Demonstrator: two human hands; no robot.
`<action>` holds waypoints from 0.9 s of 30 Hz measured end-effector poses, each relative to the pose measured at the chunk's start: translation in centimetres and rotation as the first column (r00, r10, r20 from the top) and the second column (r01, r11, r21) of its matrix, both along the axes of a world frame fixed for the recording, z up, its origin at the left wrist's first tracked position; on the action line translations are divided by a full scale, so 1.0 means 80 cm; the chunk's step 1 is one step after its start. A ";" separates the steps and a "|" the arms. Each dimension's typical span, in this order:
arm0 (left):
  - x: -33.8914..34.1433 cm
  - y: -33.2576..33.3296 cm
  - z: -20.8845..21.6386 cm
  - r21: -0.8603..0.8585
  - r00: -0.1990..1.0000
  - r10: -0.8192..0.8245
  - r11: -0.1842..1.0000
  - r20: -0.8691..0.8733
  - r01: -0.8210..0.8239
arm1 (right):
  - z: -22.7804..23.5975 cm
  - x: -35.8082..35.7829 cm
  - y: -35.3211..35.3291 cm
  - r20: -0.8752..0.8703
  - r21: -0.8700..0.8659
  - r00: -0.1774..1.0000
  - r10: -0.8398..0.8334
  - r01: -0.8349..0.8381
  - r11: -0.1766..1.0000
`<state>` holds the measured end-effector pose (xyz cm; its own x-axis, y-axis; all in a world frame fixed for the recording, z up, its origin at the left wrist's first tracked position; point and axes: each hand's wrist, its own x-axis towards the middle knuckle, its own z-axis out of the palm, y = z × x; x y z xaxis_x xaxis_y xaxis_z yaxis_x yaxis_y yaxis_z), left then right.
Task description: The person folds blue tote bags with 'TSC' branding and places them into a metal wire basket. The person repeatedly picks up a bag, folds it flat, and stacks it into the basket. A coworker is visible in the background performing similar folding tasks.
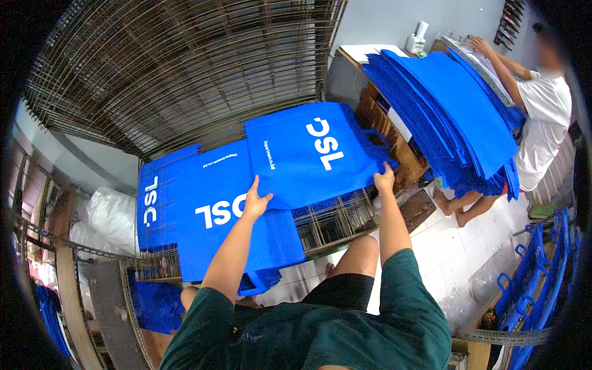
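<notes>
A blue fabric bag (287, 163) with white printing lies across the wire rack in front of me, its handle loop toward the right. My left hand (256, 198) pinches the near left corner of this bag, thumb spread along the edge. At the near right corner, my right hand (385, 177) has its fingers closed on the cloth. Under and left of it, a second printed blue bag (203, 250) overhangs the rack's near edge. Farther left, another printed blue bag (161, 179) rests on the wires.
Wire shelves (185, 68) of the rack tilt up beyond the bags. A tall stack of blue fabric pieces (444, 105) sits on the table at right, where a co-worker (542, 117) reaches to a flat frame (481, 68). Blue bags (530, 290) hang at lower right; clear plastic (111, 216) is at left.
</notes>
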<state>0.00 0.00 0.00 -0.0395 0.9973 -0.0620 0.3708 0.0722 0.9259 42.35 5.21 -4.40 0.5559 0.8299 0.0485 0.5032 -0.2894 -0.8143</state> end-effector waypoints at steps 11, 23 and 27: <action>0.018 0.004 -0.003 0.235 0.996 -0.073 0.970 0.056 0.058 | 0.098 -0.029 0.009 0.259 0.358 0.960 -0.104 0.005 0.934; 0.017 -0.025 -0.023 0.043 0.967 0.244 0.969 -0.077 -0.242 | -0.101 -0.007 0.038 -0.237 0.078 0.957 -0.169 0.193 0.978; 0.034 -0.054 -0.038 0.126 0.967 0.227 0.969 -0.115 -0.213 | -0.090 0.019 0.026 -0.650 0.151 0.760 -0.013 0.146 0.978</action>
